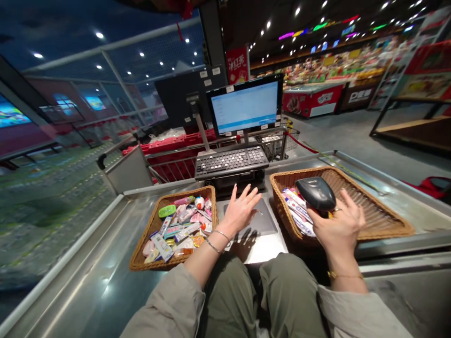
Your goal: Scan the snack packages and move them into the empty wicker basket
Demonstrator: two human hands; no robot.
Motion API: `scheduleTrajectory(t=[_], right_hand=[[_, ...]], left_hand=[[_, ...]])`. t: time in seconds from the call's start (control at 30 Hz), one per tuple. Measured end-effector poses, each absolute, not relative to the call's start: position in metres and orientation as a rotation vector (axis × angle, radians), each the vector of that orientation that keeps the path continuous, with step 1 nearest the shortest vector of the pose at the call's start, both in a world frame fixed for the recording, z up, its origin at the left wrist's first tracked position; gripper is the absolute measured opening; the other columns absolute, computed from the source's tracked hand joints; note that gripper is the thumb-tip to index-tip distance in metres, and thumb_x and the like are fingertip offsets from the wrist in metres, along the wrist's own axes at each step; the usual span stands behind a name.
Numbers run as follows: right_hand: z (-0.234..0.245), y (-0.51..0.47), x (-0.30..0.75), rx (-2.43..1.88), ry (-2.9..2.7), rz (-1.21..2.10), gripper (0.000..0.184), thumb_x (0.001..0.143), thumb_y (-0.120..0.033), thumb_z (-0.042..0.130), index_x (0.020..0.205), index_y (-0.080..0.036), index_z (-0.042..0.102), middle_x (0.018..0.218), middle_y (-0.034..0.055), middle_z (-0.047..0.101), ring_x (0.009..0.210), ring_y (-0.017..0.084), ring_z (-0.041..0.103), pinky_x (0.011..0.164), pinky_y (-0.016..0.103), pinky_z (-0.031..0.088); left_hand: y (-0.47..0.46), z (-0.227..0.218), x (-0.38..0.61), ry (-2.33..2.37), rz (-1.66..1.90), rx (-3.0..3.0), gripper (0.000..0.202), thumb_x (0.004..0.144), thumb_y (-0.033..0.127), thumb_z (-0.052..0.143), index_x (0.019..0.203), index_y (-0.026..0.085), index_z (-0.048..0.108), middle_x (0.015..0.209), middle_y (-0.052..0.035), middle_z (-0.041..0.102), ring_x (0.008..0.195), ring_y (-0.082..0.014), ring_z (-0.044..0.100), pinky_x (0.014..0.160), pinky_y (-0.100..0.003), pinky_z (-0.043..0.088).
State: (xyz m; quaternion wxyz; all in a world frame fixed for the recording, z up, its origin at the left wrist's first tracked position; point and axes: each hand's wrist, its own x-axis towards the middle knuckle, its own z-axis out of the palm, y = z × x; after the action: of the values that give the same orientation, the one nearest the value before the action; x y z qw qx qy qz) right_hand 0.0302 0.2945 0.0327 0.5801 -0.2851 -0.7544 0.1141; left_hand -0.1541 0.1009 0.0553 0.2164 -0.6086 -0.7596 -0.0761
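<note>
My left hand (pixel 240 211) hovers with fingers spread over the dark pad (pixel 265 220) in front of the keyboard (pixel 230 161), holding nothing. Just to its left stands a wicker basket (pixel 141 253) full of several small wrapped snacks (pixel 178 225). My right hand (pixel 340 224) grips a black barcode scanner (pixel 315 192) over the near corner of a second wicker basket (pixel 384 216). That right-hand basket holds a few wrapped snacks (pixel 295 209) at its left end, close under the scanner.
A till screen (pixel 245 105) stands behind the keyboard on the steel checkout counter (pixel 98 281). Red shopping baskets (pixel 176 145) and a wire trolley (pixel 278 141) sit beyond. Shop shelves and a freezer (pixel 313 98) fill the back right.
</note>
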Motion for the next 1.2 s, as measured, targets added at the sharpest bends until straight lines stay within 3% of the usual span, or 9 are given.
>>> scheduleTrajectory(t=[0.2, 0.67, 0.83, 1.2], right_hand=[[0.033, 0.285, 0.011, -0.595, -1.833, 0.226, 0.027, 0.077, -0.048, 0.067, 0.072, -0.021, 0.062, 0.097, 0.0147, 0.075, 0.127, 0.042, 0.058, 0.105, 0.064, 0.039], [0.032, 0.241, -0.039, -0.434, -1.934, 0.345, 0.025, 0.079, -0.044, 0.070, 0.074, -0.021, 0.065, 0.096, 0.0117, 0.075, 0.128, 0.039, 0.056, 0.110, 0.063, 0.033], [0.036, 0.221, -0.054, -0.362, -1.959, 0.377, 0.021, 0.080, -0.041, 0.069, 0.075, -0.020, 0.066, 0.103, 0.0120, 0.076, 0.131, 0.037, 0.056, 0.110, 0.062, 0.032], [0.036, 0.182, -0.087, -0.265, -2.032, 0.434, 0.017, 0.079, -0.039, 0.066, 0.082, -0.023, 0.069, 0.109, 0.0082, 0.077, 0.133, 0.036, 0.053, 0.113, 0.067, 0.027]], left_hand=[[0.058, 0.058, -0.167, -2.215, -0.173, -1.565, 0.055, 0.098, 0.033, 0.056, 0.150, 0.020, 0.043, 0.157, -0.0113, 0.048, 0.152, -0.0299, 0.032, 0.125, -0.064, 0.018], [-0.050, 0.060, -0.223, -2.478, 0.036, -1.122, 0.057, 0.096, 0.033, 0.052, 0.151, 0.019, 0.045, 0.160, -0.0114, 0.044, 0.153, -0.0342, 0.029, 0.124, -0.068, 0.015], [-0.075, 0.053, -0.234, -2.569, 0.115, -0.947, 0.060, 0.096, 0.039, 0.054, 0.150, 0.017, 0.046, 0.162, -0.0141, 0.038, 0.154, -0.0371, 0.024, 0.122, -0.072, 0.013], [-0.099, 0.043, -0.244, -2.748, 0.238, -0.713, 0.065, 0.093, 0.050, 0.057, 0.148, 0.015, 0.051, 0.166, -0.0171, 0.029, 0.156, -0.0385, 0.018, 0.122, -0.072, 0.010]])
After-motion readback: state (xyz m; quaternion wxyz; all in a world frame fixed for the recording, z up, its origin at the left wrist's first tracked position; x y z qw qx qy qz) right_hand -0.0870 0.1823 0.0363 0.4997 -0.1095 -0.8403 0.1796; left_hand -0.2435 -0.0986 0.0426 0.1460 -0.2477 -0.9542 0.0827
